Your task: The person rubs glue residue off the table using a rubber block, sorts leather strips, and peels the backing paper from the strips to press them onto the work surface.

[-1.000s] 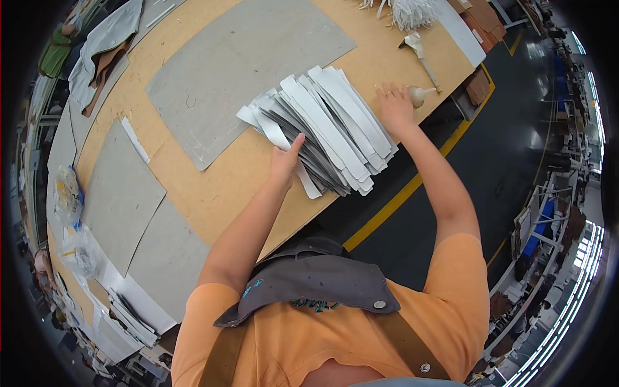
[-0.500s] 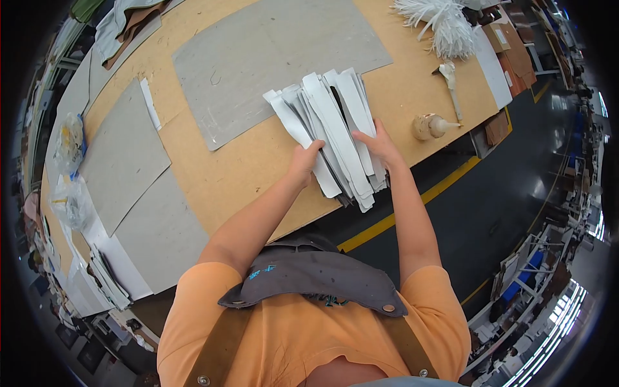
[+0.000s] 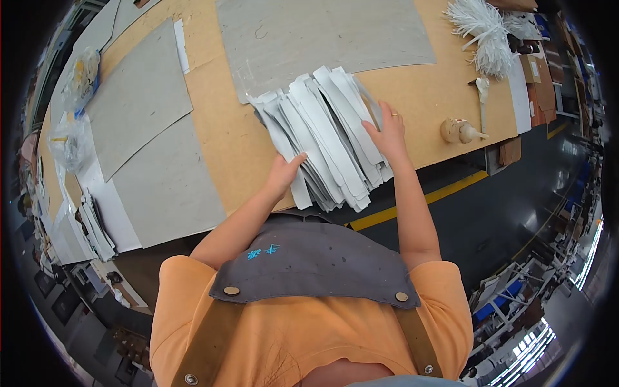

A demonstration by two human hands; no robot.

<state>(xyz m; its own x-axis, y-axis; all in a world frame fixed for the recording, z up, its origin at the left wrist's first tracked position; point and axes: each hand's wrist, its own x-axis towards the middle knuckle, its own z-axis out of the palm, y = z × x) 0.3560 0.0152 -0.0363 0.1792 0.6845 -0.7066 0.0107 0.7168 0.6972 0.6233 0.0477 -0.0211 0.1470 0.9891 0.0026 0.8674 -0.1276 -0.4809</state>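
A thick bundle of long white strips (image 3: 325, 138), grey on some edges, lies fanned out at the table's front edge, its near ends reaching past that edge. My left hand (image 3: 284, 173) grips the bundle's left side, thumb on top and the other fingers partly hidden. On the opposite side, my right hand (image 3: 389, 133) holds the outer strips between its thumb and raised fingers. One greyish strip at that side leans away from the others, towards my fingers.
Grey sheets (image 3: 322, 39) lie on the wooden table (image 3: 213, 122). To the right are a glue bottle (image 3: 459, 131), a brush (image 3: 482, 97) and a heap of white strips (image 3: 483, 32). Plastic bags (image 3: 68, 142) sit at the left, with a strip stack (image 3: 95, 226) nearby.
The bundle has spread wider, with my hands farther apart. My right hand's fingers have lifted and opened somewhat. The view has shifted, so the table items appear elsewhere.
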